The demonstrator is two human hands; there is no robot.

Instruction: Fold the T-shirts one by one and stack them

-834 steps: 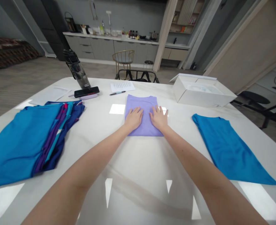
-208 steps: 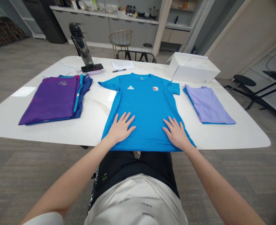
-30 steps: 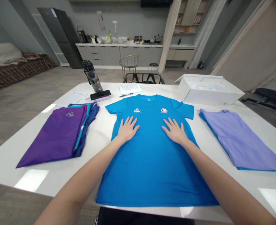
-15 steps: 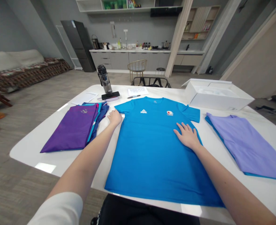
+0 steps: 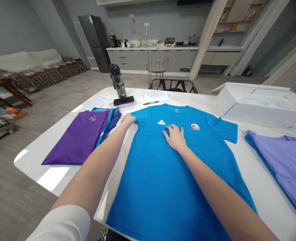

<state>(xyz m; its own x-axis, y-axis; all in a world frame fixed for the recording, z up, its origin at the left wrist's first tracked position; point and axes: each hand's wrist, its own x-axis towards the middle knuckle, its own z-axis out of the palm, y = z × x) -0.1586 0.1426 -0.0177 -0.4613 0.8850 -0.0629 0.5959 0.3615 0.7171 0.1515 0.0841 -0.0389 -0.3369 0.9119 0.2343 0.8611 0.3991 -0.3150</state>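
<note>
Both hands are on a blue short-sleeved T-shirt (image 5: 163, 177), laid flat on a white table (image 5: 29, 159) with its collar pointing away from the person and its hem running out of view at the bottom. The left hand (image 5: 128, 119) is narrow, fingers bunched at the sleeve seam on the image-left side of the shirt, around 11 o'clock from the shirt's middle; cannot tell if it is actually pinching the cloth or only resting on it. The right hand (image 5: 175, 138) is wide, fingers spread and palm down on the chest area, holding nothing, just below a white PEAK logo (image 5: 161, 123) and a round red-star badge (image 5: 195, 126). The shirt's other sleeve (image 5: 227, 131) lies flat at about 2 o'clock, with no hand on it. At 9 o'clock, just beside the shirt, is a folded stack of shirts (image 5: 74, 140) with purple on top and teal and navy edges showing. A folded lilac shirt (image 5: 281, 167) lies at 3 o'clock, well apart, and a white cardboard box (image 5: 240, 107) sits at 2 o'clock. Around 12 o'clock, past the collar, are a printed sheet (image 5: 156, 96), a pen (image 5: 151, 102), a black phone (image 5: 124, 100) and a dark water bottle (image 5: 117, 80).
</note>
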